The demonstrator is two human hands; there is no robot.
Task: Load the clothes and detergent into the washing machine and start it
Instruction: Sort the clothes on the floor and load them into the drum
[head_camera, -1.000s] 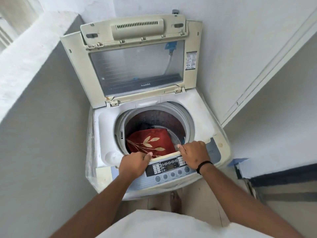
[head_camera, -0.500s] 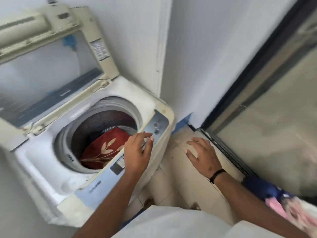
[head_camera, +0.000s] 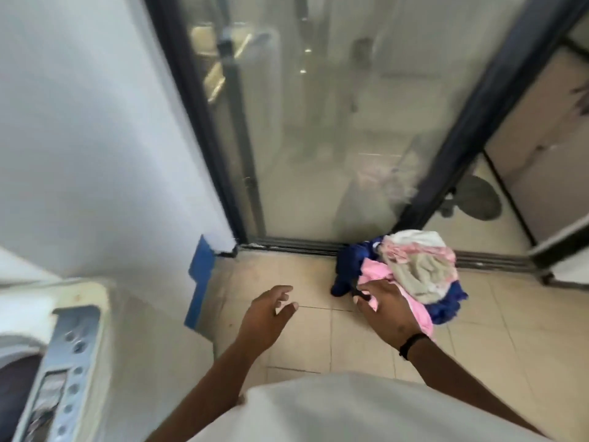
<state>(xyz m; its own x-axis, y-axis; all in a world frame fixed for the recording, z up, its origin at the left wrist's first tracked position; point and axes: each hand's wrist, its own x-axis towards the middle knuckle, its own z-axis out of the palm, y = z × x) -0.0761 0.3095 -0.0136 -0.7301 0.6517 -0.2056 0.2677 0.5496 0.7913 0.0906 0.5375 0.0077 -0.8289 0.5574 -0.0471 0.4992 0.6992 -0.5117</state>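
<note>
Now the right hand has left the washer and reaches the clothes heaped on the floor by the glass door, fingers spread on the pink cloth, nothing gripped yet. The left hand follows, open and empty. More loading remains; the pile is well apart from the washer at left.

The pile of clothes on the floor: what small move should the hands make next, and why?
Probably close the right hand on the pile of clothes and bring the left hand over to help gather it. The right hand's fingers are spread over the pink cloth at the pile's near edge, gripping nothing clearly, while the left hand hovers open, apart from the pile.
</note>
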